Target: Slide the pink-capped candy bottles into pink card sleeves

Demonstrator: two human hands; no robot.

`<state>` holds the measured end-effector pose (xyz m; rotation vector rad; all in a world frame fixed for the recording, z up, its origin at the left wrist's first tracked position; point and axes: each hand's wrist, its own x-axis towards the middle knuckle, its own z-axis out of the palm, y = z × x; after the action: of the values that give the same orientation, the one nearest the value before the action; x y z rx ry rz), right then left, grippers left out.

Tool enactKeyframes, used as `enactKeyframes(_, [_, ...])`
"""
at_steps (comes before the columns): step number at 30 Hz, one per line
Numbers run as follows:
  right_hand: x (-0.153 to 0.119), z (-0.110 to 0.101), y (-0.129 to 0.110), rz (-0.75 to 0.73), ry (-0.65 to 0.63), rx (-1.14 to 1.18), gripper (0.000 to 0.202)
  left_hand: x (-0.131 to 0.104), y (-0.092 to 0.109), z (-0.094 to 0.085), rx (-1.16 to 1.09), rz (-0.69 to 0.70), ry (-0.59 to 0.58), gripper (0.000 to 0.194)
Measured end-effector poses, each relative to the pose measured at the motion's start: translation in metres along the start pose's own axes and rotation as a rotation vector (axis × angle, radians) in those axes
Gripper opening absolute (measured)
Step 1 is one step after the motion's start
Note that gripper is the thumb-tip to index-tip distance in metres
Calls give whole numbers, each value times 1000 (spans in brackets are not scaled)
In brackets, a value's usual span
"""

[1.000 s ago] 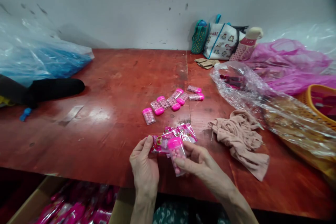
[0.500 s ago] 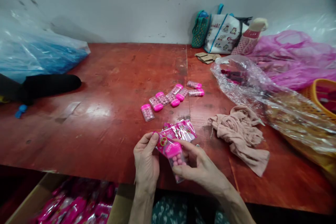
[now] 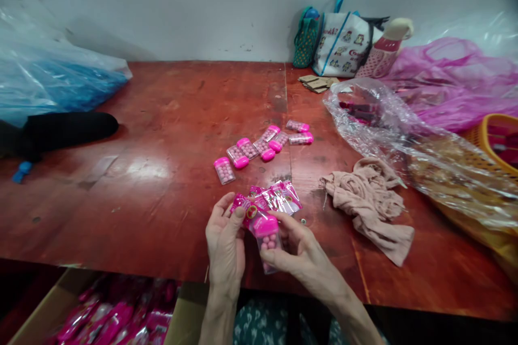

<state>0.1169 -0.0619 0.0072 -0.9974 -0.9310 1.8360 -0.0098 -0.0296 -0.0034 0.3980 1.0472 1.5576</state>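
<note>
Box [image 3: 185, 307]: packets [image 3: 115, 319], below the table [image 3: 162, 242]. Our left hand [image 3: 225, 245]: pinching a sachet [image 3: 243, 206] by its end, seemingly steadying it against the tub [image 3: 266, 225]. Loose tubs [image 3: 224, 170]: beyond, on the table. Spare sachets [image 3: 285, 198]: just behind our hands. Our right hand [image 3: 302, 248]: gripping that tub's body, cap exposed.

One head-worn camera gives the single view. It looks from above the near side of the red table [image 3: 194, 102], facing forward across it and tilted down. The table's near edge is close, and the left hand [image 3: 225, 248] and right hand [image 3: 309, 256] reach in over it from below. The view runs past the table's far edge to the wall [image 3: 162, 11] behind, and down to an open box [image 3: 185, 307] below the near edge.
</note>
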Motion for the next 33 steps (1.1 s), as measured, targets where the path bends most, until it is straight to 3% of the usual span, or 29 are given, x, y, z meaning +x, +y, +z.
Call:
enactKeyframes(4, [-3,1,-4,-79,38,-147,47,-6,1,3,47,-145,-105,23])
enactKeyframes(8, [-3,0,-4,-127,133,-304,47,-10,-2,8,29,-239,-115,15])
enactKeyframes(11, [-1,-1,2,-138,210,-269,40,-10,-4,10,-15,-242,-95,13])
enactKeyframes(14, [0,-1,7,-154,175,-187,23,-10,-6,12,-30,-226,-96,12])
enactKeyframes(18, [-4,0,5,-168,170,-333,16,-10,-6,12,7,-202,-131,13])
enactKeyframes(27, [-23,-22,14,-309,146,-701,46,-6,-8,4,62,-192,-154,18])
enactKeyframes(33, [-27,-19,11,-281,163,-767,47,-8,-13,8,-45,-220,-140,24])
